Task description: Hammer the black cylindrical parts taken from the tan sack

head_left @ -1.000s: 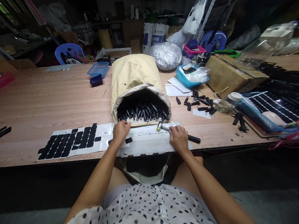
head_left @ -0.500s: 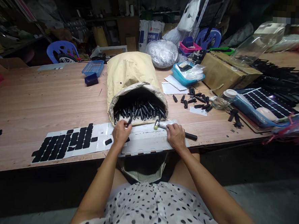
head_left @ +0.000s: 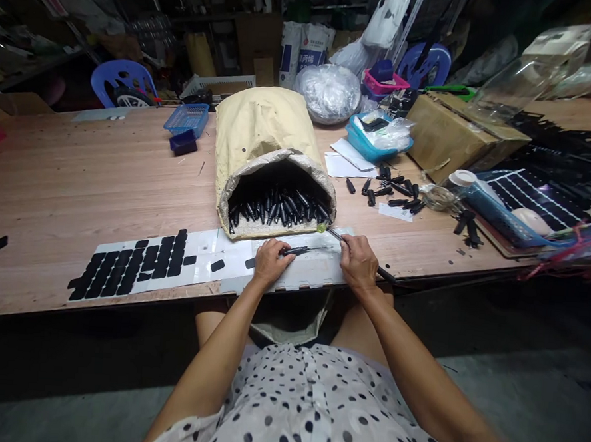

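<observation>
My left hand (head_left: pixel 271 263) is closed on a slim black pointed piece (head_left: pixel 296 250), held low over the white board (head_left: pixel 305 268) at the table's front edge. In my right hand (head_left: pixel 360 259) is a small hammer. Its yellowish head (head_left: pixel 322 228) lies to the left, by the sack's lip, and the black grip (head_left: pixel 386 274) sticks out to the right below the hand. Just beyond both hands a yellow paper sack (head_left: pixel 269 123) lies on its side, its mouth facing me. Many black pointed pieces (head_left: pixel 281 210) are heaped inside it.
Left of the board, a sheet carries rows of black stickers (head_left: pixel 117 270). Loose black parts (head_left: pixel 400 191) are scattered to the right, near a cardboard box (head_left: pixel 455 137) and a blue tray (head_left: pixel 500 220). Blue baskets (head_left: pixel 186 119) stand behind on the left.
My left hand has moved right, away from the sack's mouth, with the black piece now over the board. The hammer has turned, its head now close to the sack's right lip.
</observation>
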{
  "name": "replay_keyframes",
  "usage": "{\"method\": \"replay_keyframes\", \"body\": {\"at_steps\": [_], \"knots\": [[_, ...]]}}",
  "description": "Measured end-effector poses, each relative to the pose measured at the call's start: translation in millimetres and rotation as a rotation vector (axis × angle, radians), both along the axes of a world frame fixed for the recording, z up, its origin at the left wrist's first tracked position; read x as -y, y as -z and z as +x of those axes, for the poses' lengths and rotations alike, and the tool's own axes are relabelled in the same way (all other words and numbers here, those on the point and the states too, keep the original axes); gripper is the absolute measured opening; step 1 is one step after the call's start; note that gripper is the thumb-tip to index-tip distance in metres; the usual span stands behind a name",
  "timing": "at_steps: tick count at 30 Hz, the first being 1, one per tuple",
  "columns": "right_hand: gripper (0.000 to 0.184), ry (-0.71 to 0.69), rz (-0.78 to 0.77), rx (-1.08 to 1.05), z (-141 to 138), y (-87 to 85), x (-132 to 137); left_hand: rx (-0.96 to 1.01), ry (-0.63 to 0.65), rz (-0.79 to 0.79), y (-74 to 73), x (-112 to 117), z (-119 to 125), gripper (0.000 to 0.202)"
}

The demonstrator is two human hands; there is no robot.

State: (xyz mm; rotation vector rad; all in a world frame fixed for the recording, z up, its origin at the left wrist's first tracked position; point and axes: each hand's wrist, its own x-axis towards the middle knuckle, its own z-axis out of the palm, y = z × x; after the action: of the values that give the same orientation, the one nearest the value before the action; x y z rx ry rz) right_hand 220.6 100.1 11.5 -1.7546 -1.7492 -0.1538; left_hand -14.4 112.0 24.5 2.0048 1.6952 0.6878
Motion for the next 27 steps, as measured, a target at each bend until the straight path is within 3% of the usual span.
{"method": "replay_keyframes", "body": {"at_steps": [4,10,20,27], "knots": [[0.031,-0.126,-0.014,-0.104,-14,-10.0,19,-0.001,-0.009,-0.018,1.0,0,2,0.011],[0.032,-0.217,-0.080,-0.182,-36,-9.8,40,0.000,0.005,-0.017,3.5,-1,2,0.016],[0.038,-0.248,-0.148,-0.044,-49,-10.8,48,-0.028,0.004,-0.029,0.8,-1,3,0.014],[0.038,-0.164,-0.095,-0.060,-43,-7.9,46,-0.022,0.003,-0.030,-0.3,0,4,0.016]]}}
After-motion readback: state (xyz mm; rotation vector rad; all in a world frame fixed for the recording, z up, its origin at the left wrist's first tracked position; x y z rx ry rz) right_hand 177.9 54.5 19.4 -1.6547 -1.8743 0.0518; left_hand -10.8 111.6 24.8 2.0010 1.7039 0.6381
